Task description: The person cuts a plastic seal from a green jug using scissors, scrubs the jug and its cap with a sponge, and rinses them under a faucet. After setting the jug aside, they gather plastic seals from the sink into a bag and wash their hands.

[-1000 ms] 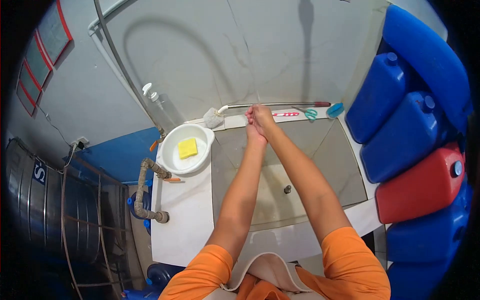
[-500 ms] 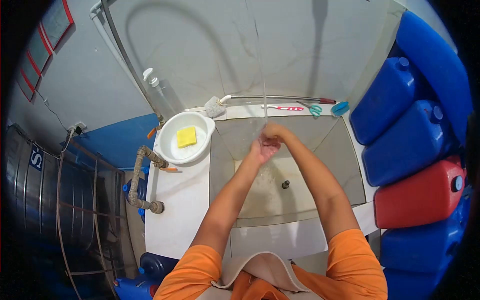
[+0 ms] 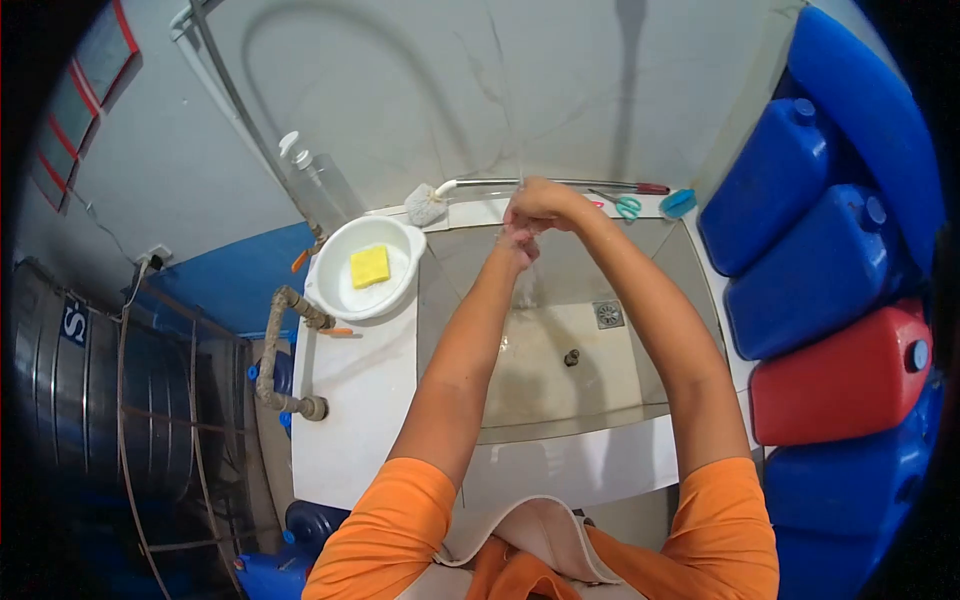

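My two hands meet over the far side of the sink [image 3: 540, 430], under a thin stream of water. My left hand [image 3: 520, 246] is wet, its fingers curled in, and I see nothing in it. Just above it, my right hand [image 3: 543, 204] bends down at the wrist, with its fingers closed over the upper part of the left hand. Its fingertips are partly hidden. Water splashes from the hands into the basin. A toothbrush with a pink and white handle lies on the ledge behind, mostly covered by my right hand.
Left of the sink, a white basin [image 3: 411, 270] holds a yellow sponge [image 3: 369, 266]. Along the back ledge lie a long-handled brush [image 3: 426, 204], teal scissors [image 3: 627, 207] and a blue brush [image 3: 678, 204]. Blue jugs [image 3: 800, 270] and a red jug [image 3: 835, 390] line the right side.
Both hands have moved up and away from me, toward the back ledge. The left palm, which faced up before, is now curled in. The sink's drain has come into view.
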{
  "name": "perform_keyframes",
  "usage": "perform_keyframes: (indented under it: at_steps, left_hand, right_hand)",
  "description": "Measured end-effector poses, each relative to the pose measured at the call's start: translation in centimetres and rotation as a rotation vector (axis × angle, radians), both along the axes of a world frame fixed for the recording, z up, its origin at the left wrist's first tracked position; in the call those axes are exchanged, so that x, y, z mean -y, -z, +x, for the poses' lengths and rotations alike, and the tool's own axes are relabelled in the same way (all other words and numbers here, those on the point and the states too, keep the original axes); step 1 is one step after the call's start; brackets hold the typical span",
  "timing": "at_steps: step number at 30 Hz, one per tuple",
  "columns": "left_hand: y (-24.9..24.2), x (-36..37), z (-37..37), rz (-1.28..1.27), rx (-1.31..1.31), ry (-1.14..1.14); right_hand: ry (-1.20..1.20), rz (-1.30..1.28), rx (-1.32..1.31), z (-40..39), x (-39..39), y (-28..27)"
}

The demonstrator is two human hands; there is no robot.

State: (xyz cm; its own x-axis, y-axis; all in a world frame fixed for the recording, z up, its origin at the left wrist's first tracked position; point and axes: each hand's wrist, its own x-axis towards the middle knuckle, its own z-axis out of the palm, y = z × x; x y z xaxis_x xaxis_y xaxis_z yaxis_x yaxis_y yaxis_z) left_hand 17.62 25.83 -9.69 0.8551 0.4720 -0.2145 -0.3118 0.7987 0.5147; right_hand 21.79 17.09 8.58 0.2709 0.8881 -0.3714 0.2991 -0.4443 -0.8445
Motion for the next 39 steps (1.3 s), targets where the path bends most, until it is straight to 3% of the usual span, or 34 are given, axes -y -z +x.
perform_keyframes:
  at_steps: [1,4,9,11,15,17,20,22,24,25,26,28,29,30,31,32,33,35,37,39]
  left_hand:
    - [-0.1,-0.2,-0.7,0.104,0.142,0.131]
    - [-4.4,1.8,-1.9,0.191,0.009,-0.029]
    - [-7.4,1.4,-3.2,0.096,-0.061,0.064]
    - [-8.2,1.9,-2.9,-0.022,-0.398,-0.099]
    - [-7.7,2.4,-3.1,0.071,-0.234,-0.050]
    - [-6.3,2.3,-2.3,0.106,-0.053,-0.235]
    - [-8.3,3.9,-2.0,0.040,-0.025,-0.344]
    - [-7.3,2.4,-1.0,0.001,0.039,-0.326]
    - [-4.4,0.7,-0.6,-0.200,0.306,-0.259]
    - [-10.4,4.5,-2.8,-0.210,0.195,-0.239]
    - [-11.5,6.1,-3.5,-0.214,0.189,-0.236]
    - [-11.8,8.2,-3.3,-0.216,0.189,-0.268]
    - [-11.5,9.2,-3.2,-0.388,0.191,-0.277]
    - [-10.5,10.1,-3.9,-0.341,0.280,-0.100]
    - [-9.2,11.4,-4.9,-0.290,0.368,0.080]
    - [-7.7,13.2,-5.3,-0.348,0.392,0.113]
    - [-6.6,14.9,-5.9,-0.405,0.416,0.146]
    - [-9.9,18.4,-8.8,-0.340,0.057,0.107]
    - [-9.7,18.0,-10.8,-0.319,0.014,0.196]
    - [-8.7,15.9,-11.9,-0.298,-0.035,0.275]
  right_hand:
    - [-0.018,0.016,-0.042,0.2,-0.1,-0.1]
    - [0.012,0.047,-0.071,0.5,-0.8,-0.1]
    - [0.040,0.052,-0.135,-0.8,-0.1,-2.4]
    - [-0.027,0.078,-0.075,-0.2,-0.3,-2.8]
    - [0.025,0.045,-0.088,-0.8,0.0,-3.2]
    - [0.028,0.088,-0.070,-0.8,-0.1,-2.4]
    - [0.013,0.156,0.037,-0.3,-0.3,-1.3]
    - [0.130,0.193,-0.067,-0.8,-0.8,0.8]
    - [0.240,0.418,-0.445,-1.3,-1.3,3.0]
    - [0.331,0.498,-0.501,-2.0,-1.4,3.6]
    - [0.337,0.495,-0.505,-2.2,-1.8,4.4]
    - [0.574,0.658,-0.827,-2.4,-2.6,6.2]
    - [0.573,0.697,-0.877,-2.2,-2.7,6.8]
    - [0.573,0.700,-0.878,-1.8,-3.2,7.7]
    - [0.649,0.656,-0.947,-1.2,-4.0,8.9]
    - [0.725,0.608,-1.017,-0.6,-4.7,10.5]
    - [0.578,0.650,-1.046,0.1,-5.1,12.9]
    - [0.602,0.551,-1.012,-1.0,-3.8,13.8]
    - [0.619,0.448,-0.971,-1.0,-3.0,14.6]
    - [0.193,0.005,-0.498,0.0,-2.1,15.6]
